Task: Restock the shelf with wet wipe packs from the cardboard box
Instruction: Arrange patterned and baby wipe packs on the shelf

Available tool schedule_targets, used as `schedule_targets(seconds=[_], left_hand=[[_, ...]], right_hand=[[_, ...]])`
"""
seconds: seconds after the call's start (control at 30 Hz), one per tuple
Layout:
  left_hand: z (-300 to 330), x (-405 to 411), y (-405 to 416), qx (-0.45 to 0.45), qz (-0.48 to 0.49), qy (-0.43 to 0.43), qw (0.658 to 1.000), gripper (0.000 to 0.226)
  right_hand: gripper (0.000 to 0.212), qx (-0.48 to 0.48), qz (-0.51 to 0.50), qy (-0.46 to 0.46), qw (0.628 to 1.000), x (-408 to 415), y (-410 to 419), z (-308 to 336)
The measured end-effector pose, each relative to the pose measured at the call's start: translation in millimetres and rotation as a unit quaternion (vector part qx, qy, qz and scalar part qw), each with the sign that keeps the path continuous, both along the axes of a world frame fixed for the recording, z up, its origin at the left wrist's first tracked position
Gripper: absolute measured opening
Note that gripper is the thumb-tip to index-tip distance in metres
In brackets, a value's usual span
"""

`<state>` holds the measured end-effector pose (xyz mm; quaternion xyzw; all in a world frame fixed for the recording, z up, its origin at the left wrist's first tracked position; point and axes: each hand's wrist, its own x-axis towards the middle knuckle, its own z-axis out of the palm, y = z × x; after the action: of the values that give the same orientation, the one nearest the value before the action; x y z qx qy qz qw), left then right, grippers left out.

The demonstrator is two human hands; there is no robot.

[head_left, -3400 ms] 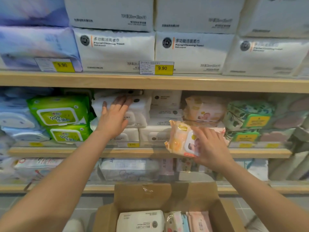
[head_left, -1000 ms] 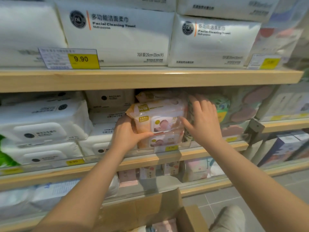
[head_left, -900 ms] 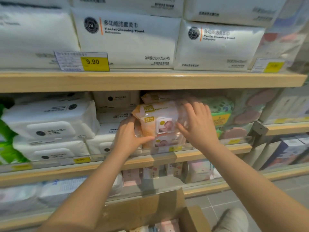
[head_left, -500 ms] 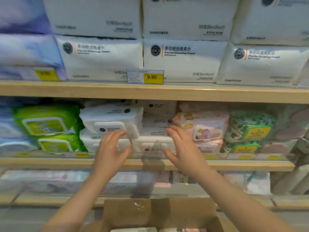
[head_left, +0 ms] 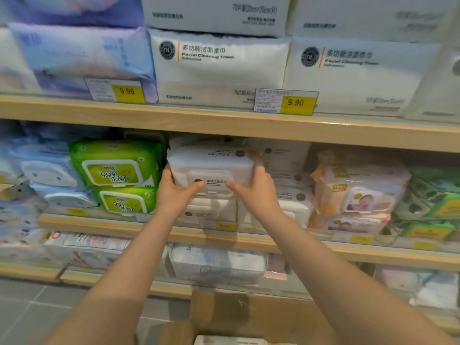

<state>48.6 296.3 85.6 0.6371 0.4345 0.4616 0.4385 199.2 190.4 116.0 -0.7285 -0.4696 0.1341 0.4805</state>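
Gripping the white wet wipe pack (head_left: 210, 168) by its two ends, the left hand (head_left: 174, 192) and right hand (head_left: 256, 192) curled round it, steadying it atop the white stack at the middle shelf's (head_left: 224, 235) front edge, beside green packs (head_left: 117, 165), the cardboard box (head_left: 239, 319) below.

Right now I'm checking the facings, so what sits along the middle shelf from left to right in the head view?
Pale blue packs → green packs → white pack held between left hand and right hand → orange baby-picture packs → dark green leafy packs.
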Motion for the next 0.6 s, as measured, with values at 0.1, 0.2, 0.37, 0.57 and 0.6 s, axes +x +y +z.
schedule_targets(seconds=[0.1,0.2,0.37,0.57,0.6], left_hand=[[-2.1,-2.7,-0.6,0.014,0.007,-0.016,1.0,0.069],[-0.8,-19.1,11.1,0.014,0.009,-0.016,1.0,0.062],[-5.1,-34.9,25.9,0.019,0.001,-0.001,1.0,0.053],[-14.0,-35.9,31.3,0.029,0.011,0.014,0.999,0.057],[-15.4,-36.0,31.9,0.028,0.012,0.026,0.999,0.056]], right_hand=[[0.067,0.019,-0.027,-0.023,0.999,-3.0,4.0,-2.4],[0.059,0.031,-0.022,-0.043,0.998,-13.4,13.8,-5.2],[0.053,0.04,-0.016,-0.067,0.997,-22.8,34.3,-8.5],[0.055,0.04,-0.01,-0.09,0.995,-20.4,35.0,-14.0],[0.056,0.04,-0.005,-0.089,0.995,-20.2,35.1,-13.8]])
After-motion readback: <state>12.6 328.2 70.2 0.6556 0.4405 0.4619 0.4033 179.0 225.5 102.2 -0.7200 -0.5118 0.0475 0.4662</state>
